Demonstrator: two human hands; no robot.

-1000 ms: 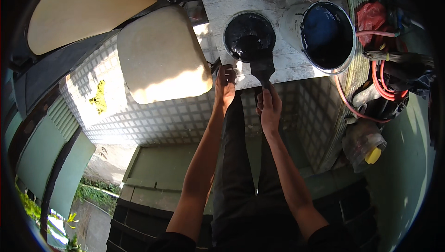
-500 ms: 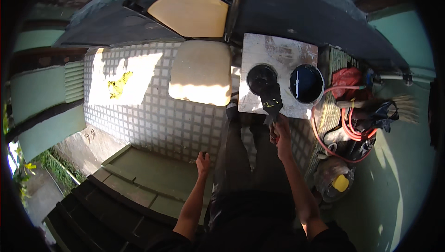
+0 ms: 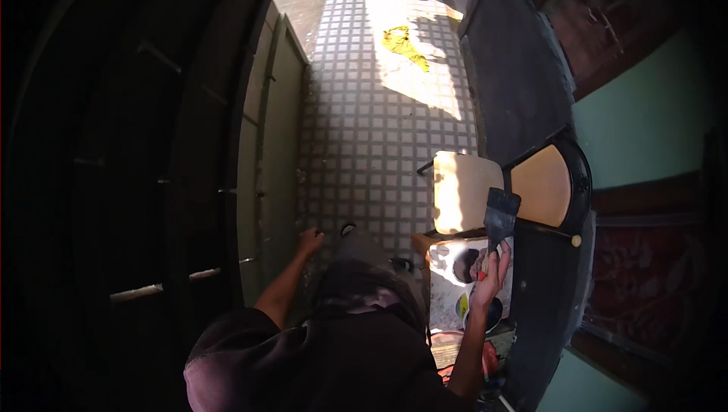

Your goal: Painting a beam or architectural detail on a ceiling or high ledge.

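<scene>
My right hand (image 3: 491, 275) is closed round the handle of a wide paintbrush (image 3: 501, 213), its dark, paint-covered head raised and pointing away from me. Below that hand stands a small paint-stained table (image 3: 446, 256). On the table are a dark round pot (image 3: 464, 266) and a paint tin (image 3: 462, 306) with a yellow patch on its side, partly hidden by my right wrist. My left hand (image 3: 310, 242) hangs low on the left, fingers curled in. A small dark spot shows at its fingertips, too small to name.
A cream-seated chair (image 3: 466, 192) stands beyond the table, against a dark-painted lower wall (image 3: 508, 78). Tall dark shutters (image 3: 189, 147) run along the left. Yellow cloth (image 3: 406, 46) lies on the sunlit tiled floor (image 3: 356, 139). Red items (image 3: 485, 355) are heaped near my right forearm.
My view has swung left, so the chair and table now lie on the right. The paintbrush has risen from above the pot and its head now points up and away.
</scene>
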